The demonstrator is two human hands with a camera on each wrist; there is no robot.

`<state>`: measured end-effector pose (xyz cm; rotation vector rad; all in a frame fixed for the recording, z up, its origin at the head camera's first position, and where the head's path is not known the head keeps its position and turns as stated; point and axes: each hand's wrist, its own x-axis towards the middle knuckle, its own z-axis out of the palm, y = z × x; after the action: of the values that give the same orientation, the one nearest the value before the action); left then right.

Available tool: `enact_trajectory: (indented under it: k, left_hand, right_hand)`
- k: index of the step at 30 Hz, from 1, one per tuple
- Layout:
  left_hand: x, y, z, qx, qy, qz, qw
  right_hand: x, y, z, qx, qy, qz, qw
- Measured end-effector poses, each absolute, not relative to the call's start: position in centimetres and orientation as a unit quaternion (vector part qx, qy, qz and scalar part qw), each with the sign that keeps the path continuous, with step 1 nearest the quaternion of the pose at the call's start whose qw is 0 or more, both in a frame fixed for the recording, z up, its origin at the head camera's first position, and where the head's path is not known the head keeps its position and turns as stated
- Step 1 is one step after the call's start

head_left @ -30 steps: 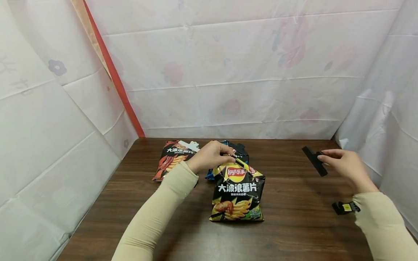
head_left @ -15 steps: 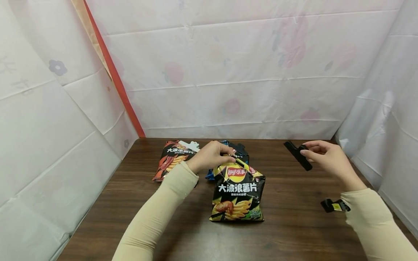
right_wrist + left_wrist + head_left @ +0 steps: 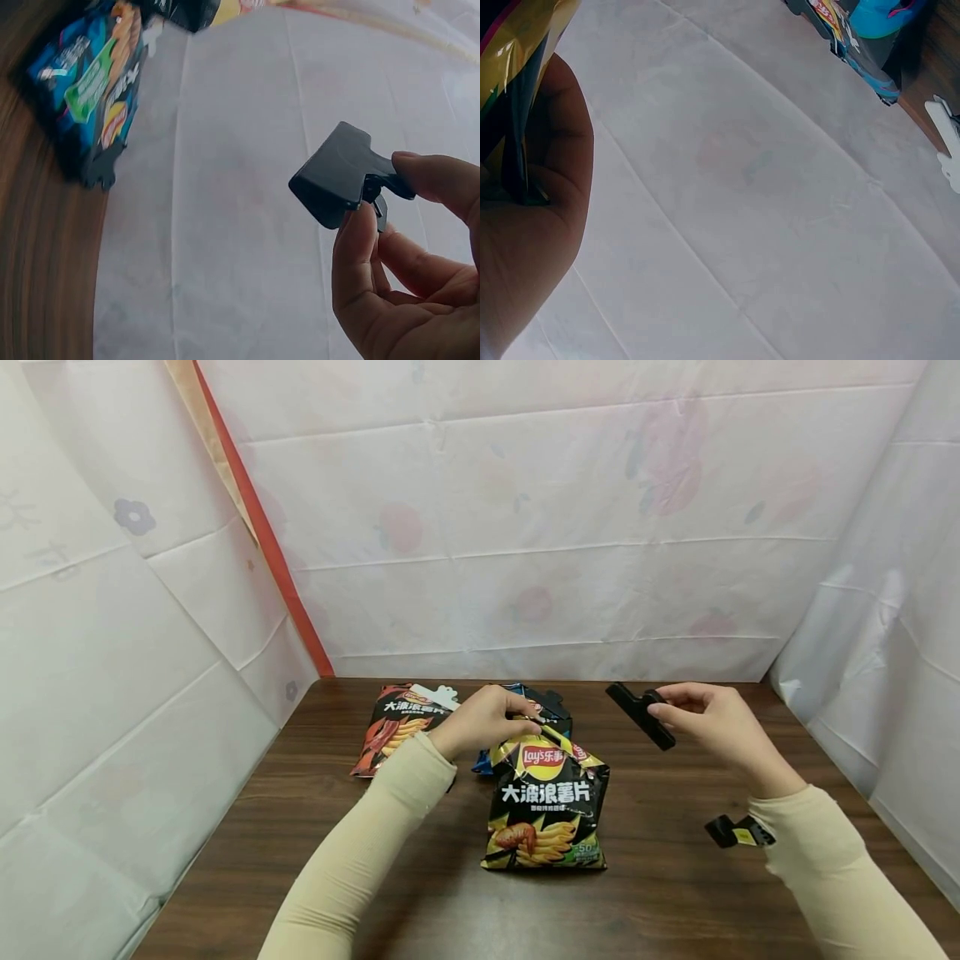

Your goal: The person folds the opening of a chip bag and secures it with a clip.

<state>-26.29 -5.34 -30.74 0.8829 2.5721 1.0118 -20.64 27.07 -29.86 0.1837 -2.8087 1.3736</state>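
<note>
A black and yellow bag of chips (image 3: 546, 802) stands upright on the table, its top folded down. My left hand (image 3: 491, 718) pinches that folded top between thumb and fingers; in the left wrist view the shiny yellow film (image 3: 517, 56) runs into the palm. Off to the right, my right hand (image 3: 720, 727) holds a black bag clip (image 3: 640, 717) by its handles, raised above the table. The right wrist view shows thumb and fingers on the handles of the clip (image 3: 337, 176), its long bar pointing away from the hand.
Behind the left hand lie a red chip bag (image 3: 393, 735) with a white clip (image 3: 437, 696) and a blue chip bag (image 3: 94, 82) with a black clip (image 3: 103, 166). White patterned sheeting (image 3: 525, 527) encloses the wooden table (image 3: 660, 893) at the back and sides.
My right hand has moved left, bringing the black clip closer to the black and yellow bag. The left hand and the bag have stayed in place.
</note>
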Motion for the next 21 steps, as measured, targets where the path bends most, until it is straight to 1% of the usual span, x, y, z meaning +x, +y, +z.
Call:
enact_trajectory:
  k: [5,13,21]
  left_hand:
    - [-26.4,-5.3,-30.9,0.306,0.879,0.346,0.116]
    - [-26.5,-5.4,-31.0,0.309,0.880,0.341,0.114]
    - [-26.3,-5.6,-30.8,0.312,0.878,0.345,0.112]
  right_hand:
    - [-20.7,25.7,-29.6,0.074,-0.890,0.451,-0.013]
    - [-20.9,23.8,-29.8,0.097,-0.886,0.453,-0.025]
    - [-21.1,22.6,-30.2,0.149,-0.881,0.448,-0.021]
